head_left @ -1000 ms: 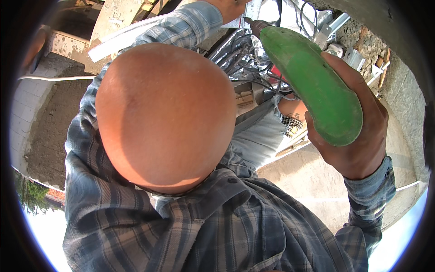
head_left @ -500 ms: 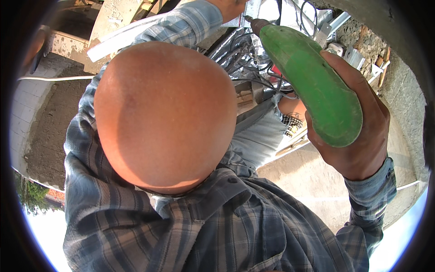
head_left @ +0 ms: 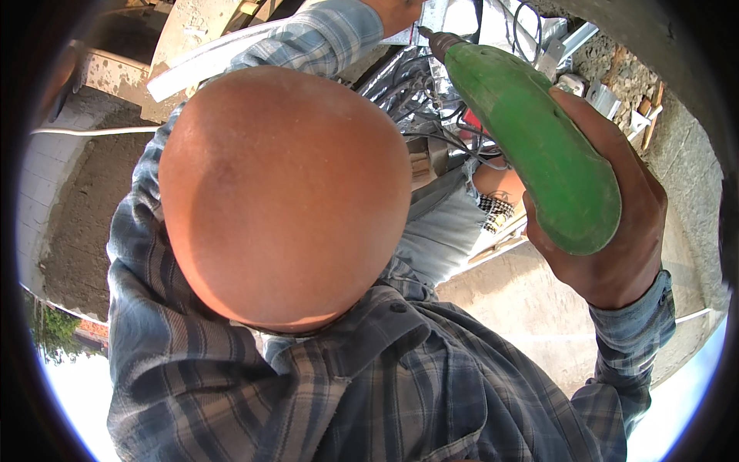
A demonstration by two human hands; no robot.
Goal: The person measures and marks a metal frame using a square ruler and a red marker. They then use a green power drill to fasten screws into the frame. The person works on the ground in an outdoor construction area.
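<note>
Outdoor concrete structure, rough wall (head_left: pixel 677 146) at right. Green power drill (head_left: pixel 531 146), raised, bit end toward tangled wires (head_left: pixel 416 92) above. Right hand (head_left: pixel 616 231) clenched round drill grip. Left hand (head_left: pixel 392 9) at top edge, mostly cut off; grip cannot be told. Plaid sleeves.

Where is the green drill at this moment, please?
In the head view, the green drill sits upper right, gripped by the right hand, its tip pointing up-left at the tangled wires.
</note>
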